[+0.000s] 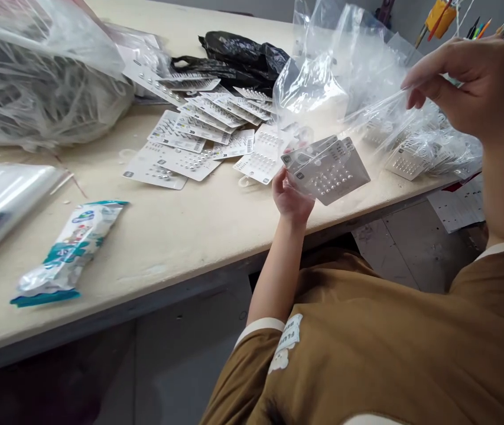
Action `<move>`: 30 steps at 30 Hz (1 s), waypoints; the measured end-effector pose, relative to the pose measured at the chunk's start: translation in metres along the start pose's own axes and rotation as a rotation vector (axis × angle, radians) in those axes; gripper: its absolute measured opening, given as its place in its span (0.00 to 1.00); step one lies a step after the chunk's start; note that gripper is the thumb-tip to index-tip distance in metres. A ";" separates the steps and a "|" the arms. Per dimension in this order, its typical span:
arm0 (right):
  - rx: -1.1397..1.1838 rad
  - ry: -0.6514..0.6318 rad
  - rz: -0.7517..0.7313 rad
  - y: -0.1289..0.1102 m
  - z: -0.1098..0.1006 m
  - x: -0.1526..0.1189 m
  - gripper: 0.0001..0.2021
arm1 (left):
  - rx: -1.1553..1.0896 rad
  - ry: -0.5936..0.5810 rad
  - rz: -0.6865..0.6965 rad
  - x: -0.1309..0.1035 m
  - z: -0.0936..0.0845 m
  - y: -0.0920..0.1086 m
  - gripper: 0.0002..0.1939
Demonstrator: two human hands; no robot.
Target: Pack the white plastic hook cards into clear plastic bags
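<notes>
My left hand (295,203) is closed on a few stud cards (331,177), pale cards with rows of small pearl-like beads, held tilted above the table's front edge. Up at the right, my right hand (473,88) pinches clear plastic film (380,112) between thumb and fingers. The film stretches down toward the cards; whether it wraps them I cannot tell. Left of my left hand, several more stud cards (207,118) lie in overlapping rows. Other carded studs (411,162) in clear bags rest on the right.
A large filled plastic bag (43,88) stands at the left on the cream table (181,236). A black plastic bag (247,56) lies at the back. Nearer me is a blue-and-white wipes packet (74,248). Clear plastic sheeting (3,200) covers the left edge.
</notes>
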State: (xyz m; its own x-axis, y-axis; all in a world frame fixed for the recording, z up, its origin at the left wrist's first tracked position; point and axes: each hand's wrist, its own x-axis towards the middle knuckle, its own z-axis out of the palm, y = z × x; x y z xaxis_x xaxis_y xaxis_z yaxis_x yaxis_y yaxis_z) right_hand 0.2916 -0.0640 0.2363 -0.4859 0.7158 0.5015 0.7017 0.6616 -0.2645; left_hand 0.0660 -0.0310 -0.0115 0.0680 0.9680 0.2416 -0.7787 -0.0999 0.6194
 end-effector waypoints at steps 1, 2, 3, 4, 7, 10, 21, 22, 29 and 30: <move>-0.040 0.002 0.001 0.002 -0.001 0.000 0.08 | 0.028 0.014 0.023 0.001 -0.002 -0.001 0.26; -0.090 0.003 -0.003 0.005 -0.002 0.001 0.08 | 0.053 0.034 0.045 0.002 -0.005 -0.003 0.26; -0.142 0.009 -0.012 0.009 -0.002 0.002 0.08 | 0.071 0.056 0.058 0.003 -0.007 -0.003 0.26; -0.194 0.011 -0.021 0.014 -0.003 0.002 0.08 | 0.083 0.077 0.057 0.003 -0.010 -0.004 0.25; -0.291 -0.050 -0.054 0.028 -0.004 0.002 0.09 | 0.110 0.091 -0.005 -0.004 -0.014 -0.001 0.22; -0.311 -0.244 -0.103 0.036 -0.002 -0.003 0.13 | 0.234 0.108 -0.040 -0.016 -0.017 0.003 0.19; -0.117 -0.586 -0.113 0.016 0.009 0.003 0.18 | 0.349 0.227 -0.014 -0.039 -0.016 0.008 0.13; -0.104 -0.617 -0.077 0.014 0.011 0.005 0.20 | 0.334 0.228 -0.017 -0.039 -0.015 0.007 0.13; 0.143 -0.623 0.037 0.022 0.033 0.018 0.42 | 0.266 0.241 -0.046 -0.040 -0.012 0.008 0.17; 0.203 -0.594 0.014 0.021 0.035 0.017 0.41 | 0.270 0.240 -0.048 -0.040 -0.011 0.007 0.17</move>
State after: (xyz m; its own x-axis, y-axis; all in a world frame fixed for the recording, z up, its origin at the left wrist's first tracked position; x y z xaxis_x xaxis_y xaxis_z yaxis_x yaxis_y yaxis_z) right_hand 0.2800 -0.0299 0.2101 -0.7247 0.6883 -0.0312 0.6257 0.6385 -0.4481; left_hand 0.0503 -0.0676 -0.0251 -0.0729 0.9963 0.0449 -0.5833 -0.0791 0.8084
